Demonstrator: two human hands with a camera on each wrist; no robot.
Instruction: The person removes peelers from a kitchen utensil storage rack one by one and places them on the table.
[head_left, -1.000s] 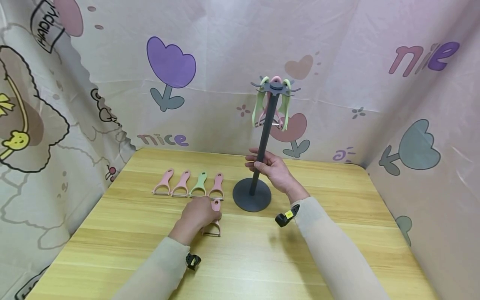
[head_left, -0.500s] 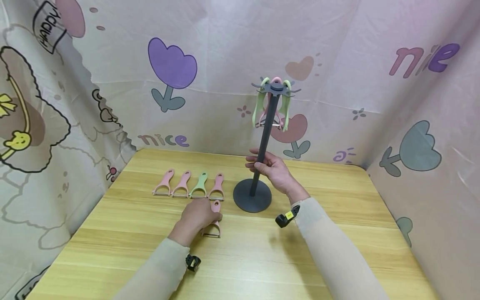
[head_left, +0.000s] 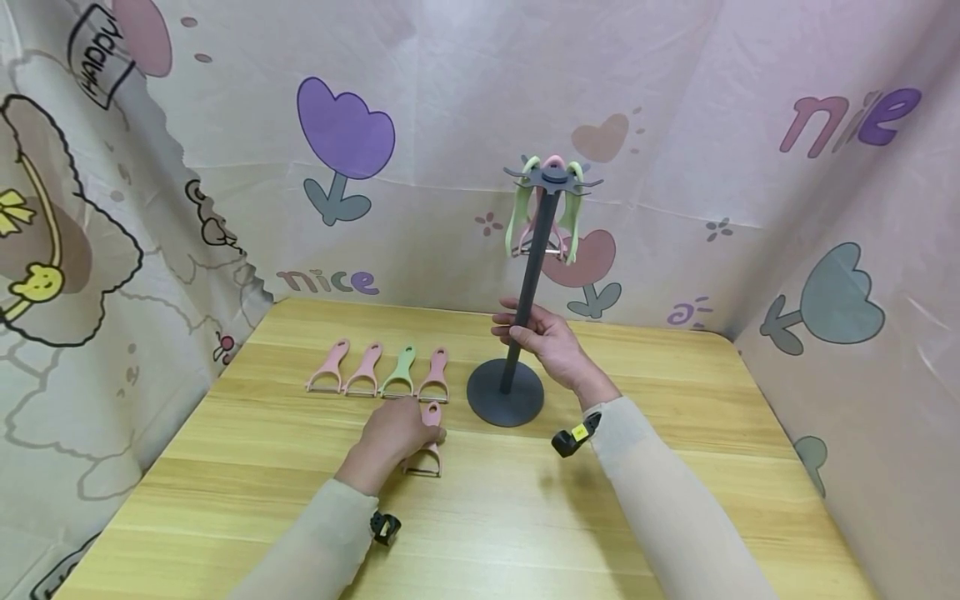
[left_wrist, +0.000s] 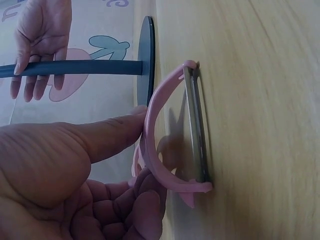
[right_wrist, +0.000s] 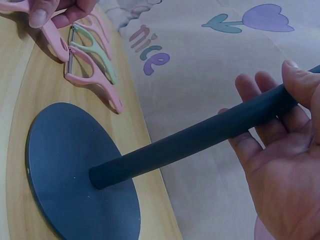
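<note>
In the head view, my left hand (head_left: 397, 433) pinches a pink peeler (head_left: 432, 414) between thumb and fingers, low over the table. The left wrist view shows its pink yoke and metal blade (left_wrist: 196, 125) close to the wood. My right hand (head_left: 551, 342) holds the dark grey post of a hanging stand (head_left: 532, 271), thumb in front and fingers behind. Near the top of the stand hang a green peeler (head_left: 519, 218), another green peeler (head_left: 572, 221) and a pink one (head_left: 554, 160) between them. The stand is upright on its round base (head_left: 491, 406).
Beyond my left hand, a row of peelers lies on the wooden table (head_left: 487, 533): a pink peeler (head_left: 333, 360), a second pink peeler (head_left: 368, 361), a green peeler (head_left: 405, 360) and a pink peeler (head_left: 438, 367) nearest the stand. A printed curtain (head_left: 450, 100) encloses the back and sides.
</note>
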